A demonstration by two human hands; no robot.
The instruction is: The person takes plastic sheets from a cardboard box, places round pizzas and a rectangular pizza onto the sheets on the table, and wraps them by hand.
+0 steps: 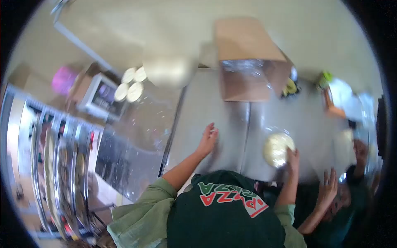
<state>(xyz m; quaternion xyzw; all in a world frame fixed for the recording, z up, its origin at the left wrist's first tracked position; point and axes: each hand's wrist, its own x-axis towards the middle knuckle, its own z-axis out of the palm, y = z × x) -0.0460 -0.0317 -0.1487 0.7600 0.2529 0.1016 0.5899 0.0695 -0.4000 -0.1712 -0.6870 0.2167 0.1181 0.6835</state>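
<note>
My right hand (292, 159) grips the near right edge of a round, pale dough disc (278, 149). Its surface is shiny, as if wrapped in clear plastic, though blur hides the detail. Over the bare metal to the left, my left hand (208, 140) is empty with its fingers apart. Beyond it, against the wall, a large pale rounded shape (169, 72) is too smeared to name. Several round dough pieces (133, 84) lie beside that shape on the left counter.
An open cardboard box (248, 78) with clear plastic inside stands at the back of the metal table (198, 107). At the right, a co-worker's hand (328, 188) is raised near a pale sheet (344, 149). A tray rack (62, 177) stands left, below a white-framed box (99, 97).
</note>
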